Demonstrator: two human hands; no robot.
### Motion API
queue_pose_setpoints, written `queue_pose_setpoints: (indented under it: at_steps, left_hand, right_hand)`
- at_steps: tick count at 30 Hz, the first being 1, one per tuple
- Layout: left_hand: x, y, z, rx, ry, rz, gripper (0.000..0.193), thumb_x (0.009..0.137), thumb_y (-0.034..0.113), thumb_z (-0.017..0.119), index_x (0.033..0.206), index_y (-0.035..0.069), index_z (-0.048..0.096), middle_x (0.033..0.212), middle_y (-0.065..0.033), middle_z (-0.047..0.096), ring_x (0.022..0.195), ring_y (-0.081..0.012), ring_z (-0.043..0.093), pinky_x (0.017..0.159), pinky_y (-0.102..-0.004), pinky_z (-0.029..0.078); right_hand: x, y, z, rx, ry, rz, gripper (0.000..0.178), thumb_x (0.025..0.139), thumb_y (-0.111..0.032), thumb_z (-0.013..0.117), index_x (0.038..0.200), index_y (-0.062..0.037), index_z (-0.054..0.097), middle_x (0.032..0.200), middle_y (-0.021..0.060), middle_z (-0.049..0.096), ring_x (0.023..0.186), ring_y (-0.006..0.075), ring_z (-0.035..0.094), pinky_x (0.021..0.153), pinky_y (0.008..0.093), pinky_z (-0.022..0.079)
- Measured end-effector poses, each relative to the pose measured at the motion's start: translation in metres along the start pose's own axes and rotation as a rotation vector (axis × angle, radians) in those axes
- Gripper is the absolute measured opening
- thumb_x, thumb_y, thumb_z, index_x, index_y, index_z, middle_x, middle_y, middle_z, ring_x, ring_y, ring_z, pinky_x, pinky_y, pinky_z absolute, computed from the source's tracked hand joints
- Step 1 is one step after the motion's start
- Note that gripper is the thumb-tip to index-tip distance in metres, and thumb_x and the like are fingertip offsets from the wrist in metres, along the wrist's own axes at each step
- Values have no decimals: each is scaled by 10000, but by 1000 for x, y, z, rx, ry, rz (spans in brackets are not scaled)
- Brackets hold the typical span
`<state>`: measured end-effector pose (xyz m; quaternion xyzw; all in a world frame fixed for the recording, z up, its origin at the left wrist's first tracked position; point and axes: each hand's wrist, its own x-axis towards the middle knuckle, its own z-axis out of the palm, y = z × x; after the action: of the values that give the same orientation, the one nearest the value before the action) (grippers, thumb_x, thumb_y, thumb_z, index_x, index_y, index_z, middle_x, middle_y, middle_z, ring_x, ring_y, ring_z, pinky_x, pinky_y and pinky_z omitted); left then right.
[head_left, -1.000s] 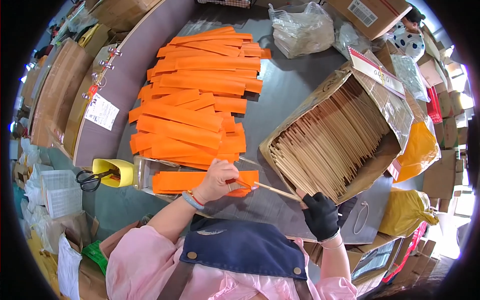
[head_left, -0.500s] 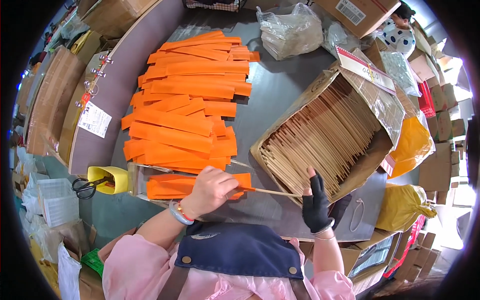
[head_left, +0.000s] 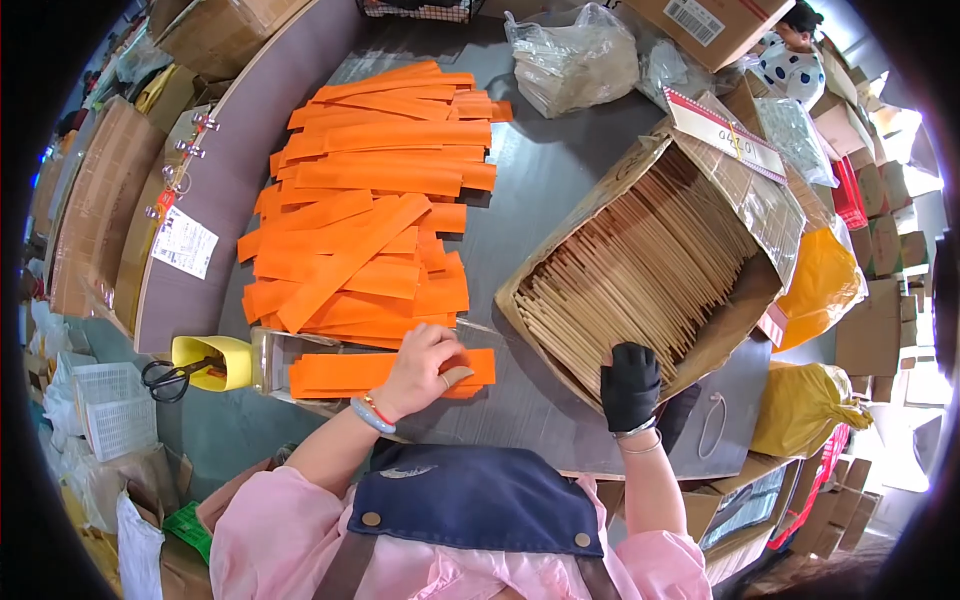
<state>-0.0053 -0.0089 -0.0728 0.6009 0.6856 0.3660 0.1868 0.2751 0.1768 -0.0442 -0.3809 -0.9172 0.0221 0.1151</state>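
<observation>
My left hand (head_left: 425, 372) hovers over a small stack of orange strips (head_left: 335, 374) at the table's near side. Its fingers are curved, with the thumb apart, and nothing shows between them. In a black fingerless glove, my right hand (head_left: 630, 388) is at the near edge of a carton (head_left: 560, 377) full of thin wooden sticks (head_left: 640, 265). Its fingers bend down toward the sticks and their tips are hidden. A large heap of orange strips (head_left: 370, 180) covers the table's left part, one strip lying slantwise on top.
A yellow holder (head_left: 238, 362) with black-handled scissors (head_left: 172, 380) sits at the table's left edge. A clear plastic bag (head_left: 575, 60) lies at the back, beside a brown box (head_left: 705, 30). Beyond the table at far right is another person (head_left: 790, 65).
The stick with an orange end, stretched between my hands before, is no longer visible there. A slanting strip now tops the heap. My right hand has turned its fingers toward the carton.
</observation>
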Motion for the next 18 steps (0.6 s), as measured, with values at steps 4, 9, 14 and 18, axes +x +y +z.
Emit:
queue_pose_setpoints:
  at_steps: [4, 9, 14, 18]
  left_hand:
    - [8, 12, -4, 116, 76, -13, 304, 748, 243, 825, 988, 87, 726, 1009, -51, 621, 940, -263, 556, 856, -378, 420]
    - [4, 6, 1, 96, 103, 45, 331, 758, 270, 818, 1033, 106, 734, 970, -19, 641, 931, -234, 554, 831, -367, 408]
    - [2, 7, 0, 78, 141, 32, 319, 705, 301, 857, 918, 114, 712, 920, -3, 639, 896, -224, 554, 824, -365, 396]
    - [7, 9, -5, -6, 96, 49, 329, 643, 325, 894, 802, 146, 667, 896, 8, 630, 858, -206, 555, 818, -359, 379]
  right_hand:
    - [6, -4, 3, -47, -64, 63, 182, 802, -114, 655, 959, -64, 578, 974, 155, 595, 928, 376, 554, 778, 489, 453]
    - [1, 8, 4, -4, -49, 66, 199, 799, -80, 627, 987, -55, 564, 960, 170, 588, 917, 388, 549, 764, 490, 448]
    - [8, -9, -47, 80, -89, 13, 264, 788, -64, 632, 1048, -113, 615, 904, 138, 589, 886, 369, 571, 758, 475, 476]
    - [-2, -22, -68, 281, -252, -67, 343, 854, -107, 660, 1194, -148, 681, 812, 151, 579, 734, 349, 593, 646, 450, 467]
